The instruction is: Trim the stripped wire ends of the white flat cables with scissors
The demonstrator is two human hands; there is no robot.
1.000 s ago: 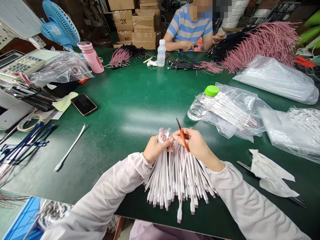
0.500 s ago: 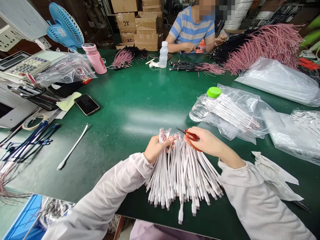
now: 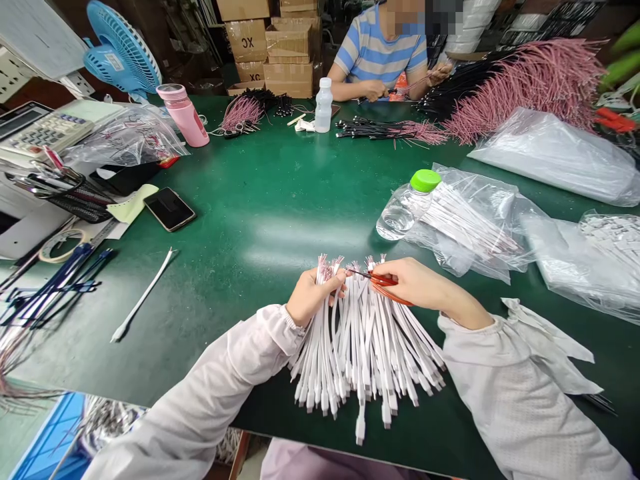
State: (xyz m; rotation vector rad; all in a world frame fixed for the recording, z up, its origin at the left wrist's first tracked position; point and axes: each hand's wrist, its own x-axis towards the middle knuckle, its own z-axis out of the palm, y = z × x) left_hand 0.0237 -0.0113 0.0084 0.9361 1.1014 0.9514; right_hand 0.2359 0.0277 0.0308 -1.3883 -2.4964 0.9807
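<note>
A fanned bundle of white cables lies at the table's near edge, plugs toward me and pinkish wire ends pointing away. My left hand is closed around several of the cables just below their wire ends, on the bundle's left side. In my right hand is a pair of orange-handled scissors. Their dark blades point left, with the tips at my left fingertips, over the tops of the cables. Whether the blades touch a wire is too small to tell.
A single white cable and a phone lie left. At right stand a green-capped bottle and plastic bags of cables. Across the table, a person handles dark cables beside a large pink-and-black wire pile.
The scissors have swung from pointing up and left to lying lower, their tips now at my left fingertips. My left hand keeps its grip. The whole view has shifted slightly.
</note>
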